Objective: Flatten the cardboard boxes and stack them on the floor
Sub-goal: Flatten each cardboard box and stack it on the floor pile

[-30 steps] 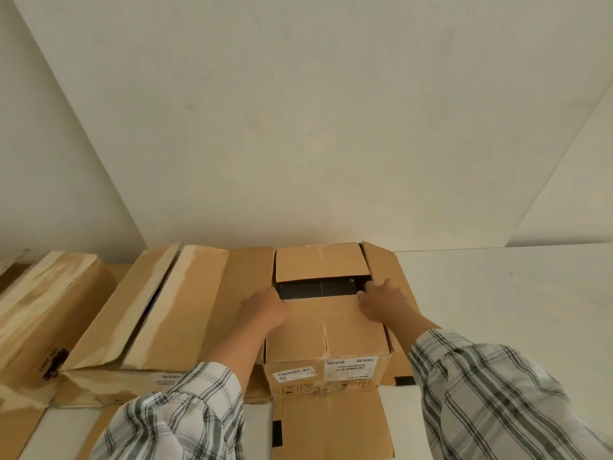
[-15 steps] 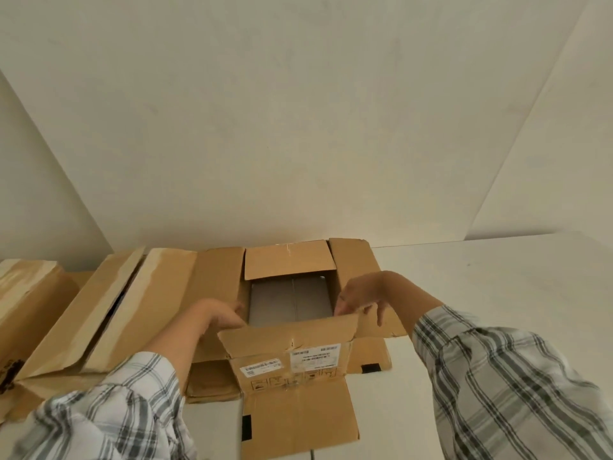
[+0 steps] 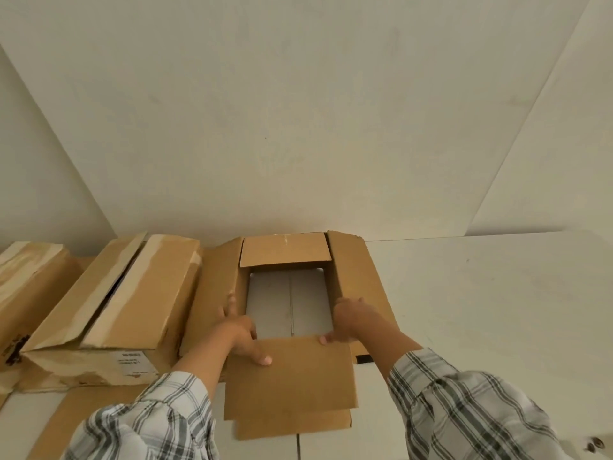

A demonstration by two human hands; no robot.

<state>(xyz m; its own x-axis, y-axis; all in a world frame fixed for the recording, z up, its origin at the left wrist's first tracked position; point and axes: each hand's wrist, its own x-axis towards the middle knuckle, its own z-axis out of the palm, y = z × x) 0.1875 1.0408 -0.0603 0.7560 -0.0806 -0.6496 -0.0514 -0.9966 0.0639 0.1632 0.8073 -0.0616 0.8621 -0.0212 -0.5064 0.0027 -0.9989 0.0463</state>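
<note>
An opened brown cardboard box (image 3: pixel 358 287) stands on the white floor against the wall, all its flaps spread out. Through its open middle the floor tiles show. The near flap (image 3: pixel 292 383) is folded down toward me. My left hand (image 3: pixel 242 330) lies over the box's left near corner, thumb on the near flap and fingers reaching onto the left flap. My right hand (image 3: pixel 345 320) is at the right near corner, fingertips touching the near flap's edge.
A second cardboard box (image 3: pixel 132 303) with torn tape stands directly left of the open one, and a third box (image 3: pixel 30 283) sits further left. Flat cardboard (image 3: pixel 69 419) lies on the floor at the lower left. White floor (image 3: pixel 481 300) stretches to the right.
The near flap, standing up half a second ago, has been pushed down flat toward me. Both hands have shifted from the box's inside edges to its near corners.
</note>
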